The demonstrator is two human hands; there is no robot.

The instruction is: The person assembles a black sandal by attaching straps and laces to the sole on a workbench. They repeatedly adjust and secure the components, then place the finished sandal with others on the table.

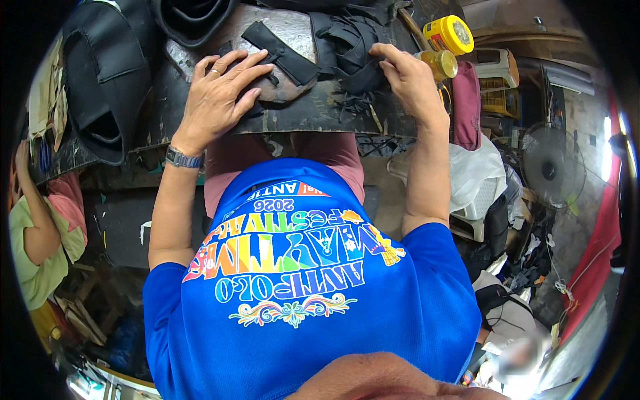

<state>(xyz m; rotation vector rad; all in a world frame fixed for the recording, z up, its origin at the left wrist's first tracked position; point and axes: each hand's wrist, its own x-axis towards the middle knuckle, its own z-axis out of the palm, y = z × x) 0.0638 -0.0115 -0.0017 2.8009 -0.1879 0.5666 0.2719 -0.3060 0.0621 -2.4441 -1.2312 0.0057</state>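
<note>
1. Head view, left side: the left hand (220,90) lies palm down with fingers spread flat on a black strip of material (280,50), pinning it on a pale stone slab (293,40) near the middle of the dark desk (313,113). It grips nothing; it only presses. A wristwatch (183,159) sits on that wrist.

2. Head view, right side: the right hand (410,80) reaches toward the far right corner of the desk, its fingers bent and touching a heap of black straps (347,47). Whether it pinches a strap or merely rests on the heap I cannot tell, as the fingertips are partly hidden.

3. Around them: a yellow-lidded tin (450,33) and a small amber jar (440,63) stand at the right edge; a large black bag part (107,73) lies at the left edge.

4. Judged step: the strip appears to be held steady while the other hand sorts the straps. The next move probably calls for a firm pinch on one strap and steady pressure from the flat hand.
</note>
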